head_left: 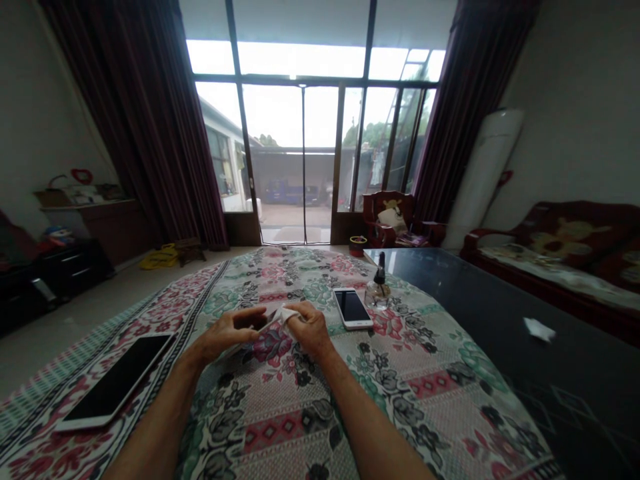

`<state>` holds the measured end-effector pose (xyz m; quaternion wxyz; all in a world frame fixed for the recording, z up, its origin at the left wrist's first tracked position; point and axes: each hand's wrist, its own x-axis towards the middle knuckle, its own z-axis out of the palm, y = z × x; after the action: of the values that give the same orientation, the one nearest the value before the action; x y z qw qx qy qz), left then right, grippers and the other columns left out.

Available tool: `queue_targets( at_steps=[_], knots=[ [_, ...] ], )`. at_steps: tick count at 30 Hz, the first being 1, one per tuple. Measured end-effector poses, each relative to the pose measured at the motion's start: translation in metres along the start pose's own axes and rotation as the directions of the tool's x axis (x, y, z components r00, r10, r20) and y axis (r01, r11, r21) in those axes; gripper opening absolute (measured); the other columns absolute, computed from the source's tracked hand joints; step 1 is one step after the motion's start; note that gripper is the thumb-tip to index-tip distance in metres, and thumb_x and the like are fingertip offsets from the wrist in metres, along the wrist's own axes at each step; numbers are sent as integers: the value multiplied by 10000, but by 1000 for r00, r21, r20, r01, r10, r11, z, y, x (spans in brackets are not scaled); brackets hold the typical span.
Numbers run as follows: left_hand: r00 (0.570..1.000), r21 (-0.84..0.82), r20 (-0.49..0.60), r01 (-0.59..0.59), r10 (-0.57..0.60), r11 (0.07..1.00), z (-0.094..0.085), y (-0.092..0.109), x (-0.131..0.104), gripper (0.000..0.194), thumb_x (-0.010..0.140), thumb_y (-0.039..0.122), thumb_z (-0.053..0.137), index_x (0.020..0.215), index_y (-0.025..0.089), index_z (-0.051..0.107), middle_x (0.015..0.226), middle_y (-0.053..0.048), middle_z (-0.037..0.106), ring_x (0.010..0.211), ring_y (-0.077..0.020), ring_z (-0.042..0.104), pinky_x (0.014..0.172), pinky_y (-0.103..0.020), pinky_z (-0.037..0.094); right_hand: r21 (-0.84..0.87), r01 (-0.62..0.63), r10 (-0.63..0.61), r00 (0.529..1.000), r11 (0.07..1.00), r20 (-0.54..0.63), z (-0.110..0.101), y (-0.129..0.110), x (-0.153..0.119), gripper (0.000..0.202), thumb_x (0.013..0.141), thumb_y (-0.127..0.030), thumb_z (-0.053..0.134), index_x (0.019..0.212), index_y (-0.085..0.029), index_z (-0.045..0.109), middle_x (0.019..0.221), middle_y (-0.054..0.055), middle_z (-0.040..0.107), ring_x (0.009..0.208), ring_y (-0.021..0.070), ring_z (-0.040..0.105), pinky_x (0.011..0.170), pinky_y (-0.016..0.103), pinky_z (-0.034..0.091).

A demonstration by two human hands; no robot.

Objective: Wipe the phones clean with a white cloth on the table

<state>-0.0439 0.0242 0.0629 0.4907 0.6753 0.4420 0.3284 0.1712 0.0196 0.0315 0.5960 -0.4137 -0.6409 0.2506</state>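
My left hand (226, 335) is closed on a thin, pale-edged phone (269, 323), tilted above the flowered cloth; much of it hides behind the fingers. A white wipe (287, 315) is pinched in my right hand (311, 331) and touches the phone's right end. Just right of that hand, a white smartphone (353, 308) lies with its dark screen up. Beside it stands a clear spray bottle (379, 291) with a black top. To the left of my left arm lies a white tablet (117, 383), its dark screen up.
A flowered tablecloth (295, 400) covers the surface under my hands. Along its right side runs a dark glossy table (480, 300), on which a crumpled white tissue (539, 329) lies. Farther off are a wooden armchair (393, 217), a sofa (555, 247) and glass doors (280, 180).
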Motion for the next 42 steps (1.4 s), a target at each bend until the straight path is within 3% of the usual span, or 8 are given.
queue_targets(
  at_steps=[15,20,25,28,31,33,37,42],
  knots=[
    [1000,-16,-31,-4,3,1000,0,2,-2,666,617,345,756,1247,192,603,1216,-91,656,1186,-314,552,1030,-440,405,39,50,-52,997,998,51,-1,-5,0,215,724,-174,570,844,-205,747,859,35,690,831,170,642,774,272,497],
    [1000,-15,9,-3,3,1000,2,4,-2,695,603,327,755,1262,175,592,1201,-99,662,1167,-315,562,1016,-436,414,7,45,-45,999,999,25,-3,-1,1,220,710,-161,564,832,-198,743,839,35,682,800,167,635,750,266,493],
    [1000,5,-17,13,-13,1000,2,3,-2,671,612,331,745,1249,177,602,1190,-97,668,1160,-314,567,988,-426,438,1,78,-77,993,997,93,-4,-1,1,249,702,-140,538,828,-216,739,841,21,681,809,160,626,751,252,490],
    [999,-1,28,15,-15,1000,-1,-1,-2,673,615,313,745,1256,172,597,1192,-103,666,1155,-310,573,992,-423,436,-8,63,-62,994,998,85,-5,0,1,269,684,-132,525,824,-209,741,838,22,683,803,160,626,753,255,488],
    [1000,-38,26,13,-12,999,-5,-7,-2,675,621,332,734,1265,189,591,1222,-98,651,1173,-313,562,1006,-425,429,-39,50,-42,982,998,182,-9,3,2,285,666,-122,510,792,-217,747,783,11,683,756,155,621,707,246,483],
    [1000,-42,10,1,-1,999,-7,-8,-2,662,622,348,732,1255,205,600,1240,-87,643,1194,-314,547,1024,-425,417,-76,40,-28,988,996,154,-11,4,3,280,655,-120,511,765,-221,747,755,9,684,725,155,613,694,249,480],
    [1000,-27,11,-2,2,1000,-6,-5,-2,655,611,355,742,1237,209,615,1227,-86,651,1191,-329,547,1020,-449,422,-58,24,-25,1000,998,-11,-11,4,4,259,694,-153,519,806,-212,745,819,29,698,775,170,629,743,274,489],
    [1000,-27,13,2,-2,1000,-4,-2,-3,649,609,343,742,1231,205,619,1225,-84,652,1192,-324,543,1011,-438,428,-52,64,-62,997,997,35,-6,-1,3,232,702,-158,549,809,-220,746,818,27,692,786,167,633,746,266,492]
  ],
)
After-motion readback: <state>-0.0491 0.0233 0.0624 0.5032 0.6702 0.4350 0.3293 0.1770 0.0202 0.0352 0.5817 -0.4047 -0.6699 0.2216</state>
